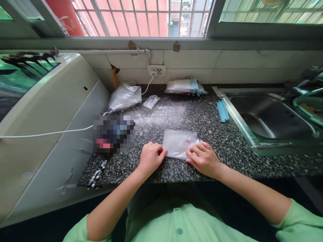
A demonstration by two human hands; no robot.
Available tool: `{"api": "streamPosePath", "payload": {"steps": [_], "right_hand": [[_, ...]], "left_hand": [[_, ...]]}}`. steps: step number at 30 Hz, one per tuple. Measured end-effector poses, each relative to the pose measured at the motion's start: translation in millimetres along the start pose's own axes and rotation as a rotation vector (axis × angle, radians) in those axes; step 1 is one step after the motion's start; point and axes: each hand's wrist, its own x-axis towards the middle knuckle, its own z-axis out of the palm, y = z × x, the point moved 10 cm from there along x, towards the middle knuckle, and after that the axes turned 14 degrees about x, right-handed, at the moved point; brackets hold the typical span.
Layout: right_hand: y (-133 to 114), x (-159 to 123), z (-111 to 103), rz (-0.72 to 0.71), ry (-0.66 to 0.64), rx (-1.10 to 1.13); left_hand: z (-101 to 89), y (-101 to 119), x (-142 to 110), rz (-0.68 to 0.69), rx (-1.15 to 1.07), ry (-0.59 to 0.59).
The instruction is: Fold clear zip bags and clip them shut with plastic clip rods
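A small translucent plastic bag (174,143) lies flat on the speckled counter in front of me, with a faint reddish patch showing near its right side. My left hand (152,156) is closed, its thumb and fingers pinching the bag's lower left edge. At the lower right, my right hand (204,160) has its fingers curled onto the bag, where the plastic is crumpled. Part of that right edge is hidden under the fingers.
A stack of bagged items (180,86) rests by the wall, near a crumpled white bag (126,96) and a small clear packet (150,101). Light blue strips (222,111) lie beside the sink (259,116). A blurred-out device (113,132) and a beaded strand (97,175) are left.
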Motion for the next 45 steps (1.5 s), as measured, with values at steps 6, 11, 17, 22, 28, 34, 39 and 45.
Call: {"api": "streamPosePath", "payload": {"steps": [6,11,17,22,28,34,39,45], "right_hand": [[-1,-4,9,0.003,-0.028,-0.066],[1,-5,7,0.024,-0.028,-0.029],[13,-6,10,0.047,-0.043,0.066],[17,-6,8,0.035,-0.051,0.068],[6,-1,9,-0.011,-0.079,-0.076],[15,6,10,-0.004,-0.047,-0.107],[33,15,-6,0.044,0.011,0.117],[50,23,-21,0.095,0.062,0.263]], "left_hand": [[-0.1,-3,-5,0.013,-0.072,-0.016],[-9.4,2,-10,0.102,-0.084,0.07],[-25.0,36,-19,0.47,0.313,0.293],[-15.1,44,-10,0.591,0.371,0.274],[-25.9,37,-6,0.522,0.244,0.324],[-33.4,24,-5,0.471,0.151,0.321],[-37.1,26,4,0.469,0.146,0.405],[-39.6,21,19,0.412,-0.031,0.404]]}}
